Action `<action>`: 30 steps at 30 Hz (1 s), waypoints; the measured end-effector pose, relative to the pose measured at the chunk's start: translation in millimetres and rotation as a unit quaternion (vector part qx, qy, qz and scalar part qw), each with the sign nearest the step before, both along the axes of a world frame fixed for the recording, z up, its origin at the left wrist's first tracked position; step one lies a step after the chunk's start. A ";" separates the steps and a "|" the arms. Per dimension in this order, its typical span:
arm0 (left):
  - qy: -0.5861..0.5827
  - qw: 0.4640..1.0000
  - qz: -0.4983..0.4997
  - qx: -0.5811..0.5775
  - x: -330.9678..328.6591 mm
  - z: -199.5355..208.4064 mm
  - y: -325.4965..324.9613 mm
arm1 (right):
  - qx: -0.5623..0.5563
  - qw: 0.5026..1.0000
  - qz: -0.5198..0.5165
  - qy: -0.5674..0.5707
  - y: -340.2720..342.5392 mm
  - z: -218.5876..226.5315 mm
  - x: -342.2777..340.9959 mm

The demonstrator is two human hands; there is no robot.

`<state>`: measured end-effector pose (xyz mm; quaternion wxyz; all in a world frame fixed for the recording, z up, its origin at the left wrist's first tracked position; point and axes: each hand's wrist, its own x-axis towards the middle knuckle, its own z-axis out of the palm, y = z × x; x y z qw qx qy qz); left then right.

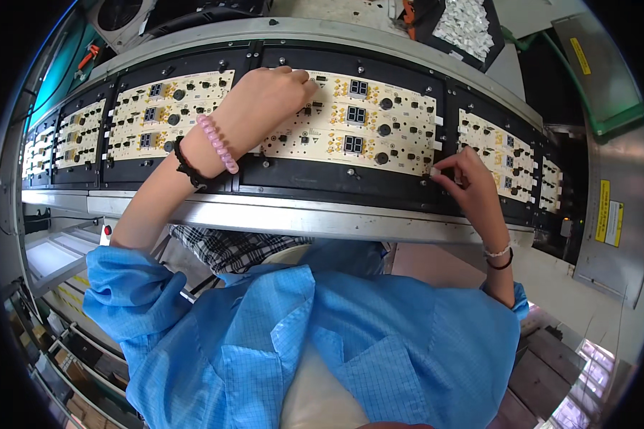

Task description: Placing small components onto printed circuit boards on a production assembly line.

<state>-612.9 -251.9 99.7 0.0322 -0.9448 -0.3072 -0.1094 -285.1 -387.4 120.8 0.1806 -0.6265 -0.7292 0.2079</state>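
My right hand (472, 184) pinches a small white connector (434, 172) between thumb and forefinger. It is at the lower right corner of a cream circuit board panel (408, 157). My left hand (270, 96) reaches over the upper left part of the same panel, its fingers curled in; the fingertips and whatever they hold are hidden. On this panel three black two-digit displays (355, 115) stand in a column, with round black parts (384, 130) and small yellow components around them. The panel lies in a black frame (300, 171).
Similar panels in black frames lie to the left (132, 129) and right (483, 136) along a metal-edged conveyor (308, 214). Beyond it, a black tray (436, 43) holds a heap of white parts (465, 28). A grey metal cabinet (608, 164) stands at the far right.
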 end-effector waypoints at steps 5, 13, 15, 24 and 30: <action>-0.033 0.999 -0.021 -0.038 -4.7 3.8 5.1 | 0.031 0.998 0.006 -0.052 -2.0 2.5 -6.6; -0.050 0.991 -0.007 -0.128 -12.2 12.4 4.8 | 0.050 0.994 -0.002 -0.094 -3.5 -1.7 -10.0; -0.085 0.989 -0.013 -0.121 -12.7 13.1 7.0 | 0.033 0.998 0.003 -0.058 -1.0 -1.8 -8.1; -0.266 0.947 -0.062 -0.171 -23.9 3.2 1.3 | -0.046 0.998 0.048 0.000 8.3 15.4 -2.9; -0.326 0.887 -0.076 -0.316 -25.2 -5.1 -21.6 | -0.168 0.739 -0.085 0.647 45.2 6.1 35.7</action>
